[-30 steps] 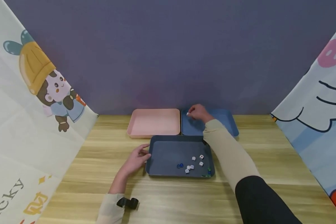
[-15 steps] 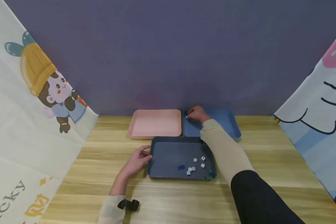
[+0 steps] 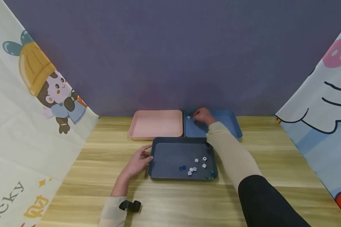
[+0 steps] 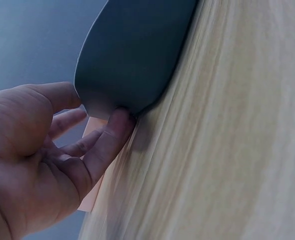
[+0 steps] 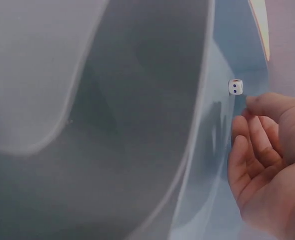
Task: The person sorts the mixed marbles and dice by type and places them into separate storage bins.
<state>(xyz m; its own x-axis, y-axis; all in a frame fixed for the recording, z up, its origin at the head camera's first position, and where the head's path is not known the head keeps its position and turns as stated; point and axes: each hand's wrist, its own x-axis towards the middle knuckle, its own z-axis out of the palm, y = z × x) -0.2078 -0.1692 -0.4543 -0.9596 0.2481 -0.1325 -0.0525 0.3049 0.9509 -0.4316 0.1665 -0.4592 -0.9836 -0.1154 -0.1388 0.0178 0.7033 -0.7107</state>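
Now die (image 3: 188,117) released in blue tray (image 3: 228,119); right grip (image 3: 203,115) apart, left grip (image 3: 137,161) loosely touching dark tray (image 3: 170,155).

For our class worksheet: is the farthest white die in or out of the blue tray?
In: both head and right wrist views show the white die inside the blue tray.
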